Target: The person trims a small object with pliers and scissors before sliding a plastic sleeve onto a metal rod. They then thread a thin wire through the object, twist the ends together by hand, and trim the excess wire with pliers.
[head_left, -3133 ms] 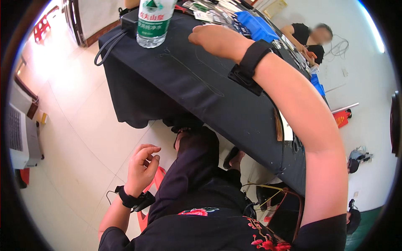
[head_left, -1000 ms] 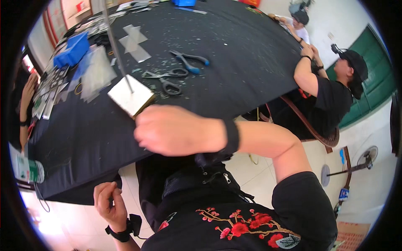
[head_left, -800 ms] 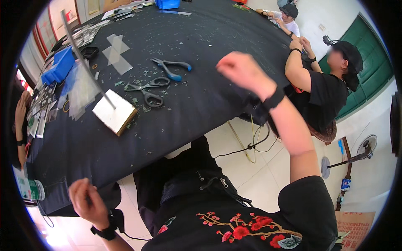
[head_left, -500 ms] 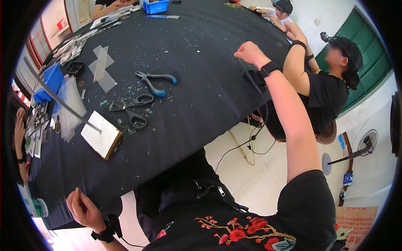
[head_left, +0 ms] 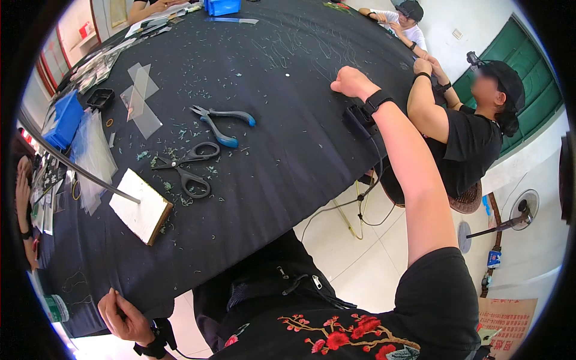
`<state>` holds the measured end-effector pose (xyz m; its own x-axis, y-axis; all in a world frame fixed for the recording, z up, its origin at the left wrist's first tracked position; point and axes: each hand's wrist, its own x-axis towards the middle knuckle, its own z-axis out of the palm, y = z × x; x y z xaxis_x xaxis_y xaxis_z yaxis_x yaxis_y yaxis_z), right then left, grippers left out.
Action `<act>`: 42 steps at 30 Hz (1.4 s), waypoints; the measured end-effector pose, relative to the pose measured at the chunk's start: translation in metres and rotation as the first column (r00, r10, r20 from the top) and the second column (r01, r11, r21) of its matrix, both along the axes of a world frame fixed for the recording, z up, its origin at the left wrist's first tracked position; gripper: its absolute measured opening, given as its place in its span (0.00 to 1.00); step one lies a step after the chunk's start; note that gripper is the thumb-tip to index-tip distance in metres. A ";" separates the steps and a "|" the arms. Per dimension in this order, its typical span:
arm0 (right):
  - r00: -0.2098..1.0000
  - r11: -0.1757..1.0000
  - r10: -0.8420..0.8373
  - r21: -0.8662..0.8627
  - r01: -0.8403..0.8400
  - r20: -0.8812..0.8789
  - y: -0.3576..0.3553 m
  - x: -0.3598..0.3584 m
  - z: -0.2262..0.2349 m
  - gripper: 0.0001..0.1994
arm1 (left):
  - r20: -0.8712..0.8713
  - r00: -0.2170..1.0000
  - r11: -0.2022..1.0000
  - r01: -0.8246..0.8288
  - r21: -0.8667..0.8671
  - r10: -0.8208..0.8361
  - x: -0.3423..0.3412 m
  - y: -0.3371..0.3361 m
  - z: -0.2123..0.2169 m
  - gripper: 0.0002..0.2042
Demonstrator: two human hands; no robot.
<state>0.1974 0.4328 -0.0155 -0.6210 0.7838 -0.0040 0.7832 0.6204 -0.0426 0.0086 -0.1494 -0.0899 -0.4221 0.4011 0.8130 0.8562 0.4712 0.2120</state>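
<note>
Head view: loose thread (head_left: 77, 274) at left, fine strands (head_left: 309, 45) at right, black surface (head_left: 258, 174) beneath.
At far left, the thread lay in open loops near the left hand (head_left: 126, 319), whose fingertips were drawn together; whether they gripped anything could not be told. Next rightward sat a pale block (head_left: 137, 210) carrying a thin metal rod (head_left: 85, 173), then dark scissors (head_left: 189, 170) and blue-tipped pliers (head_left: 223, 125), apart from both hands. Farther right, the strands lay scattered near the right hand (head_left: 354, 83), which was curled closed, its contents hidden. Thread and strands were judged light, limp and prone to tangling; the suitable hold was a free end, pinched between thumb and forefinger.
</note>
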 end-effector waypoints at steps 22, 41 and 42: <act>0.743 0.725 0.523 -0.241 -0.645 -0.418 -0.135 0.010 0.082 0.06 | 0.052 0.995 0.994 0.083 0.073 -0.087 0.005 0.008 0.009 0.11; -0.027 0.046 0.986 0.429 -0.902 -0.163 -0.312 -0.043 0.099 0.09 | 0.803 0.198 0.759 0.509 0.407 -0.563 0.069 0.095 0.128 0.10; -0.022 0.051 0.985 0.417 -0.907 -0.169 -0.313 -0.043 0.097 0.09 | 0.813 0.171 0.761 0.498 0.416 -0.557 0.070 0.096 0.125 0.09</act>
<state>0.1540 0.1202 0.0811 -0.6993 -0.5723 0.4283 -0.5980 0.7966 0.0882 0.0782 -0.0537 0.0353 -0.5635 0.8114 0.1551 0.2010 -0.0475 0.9784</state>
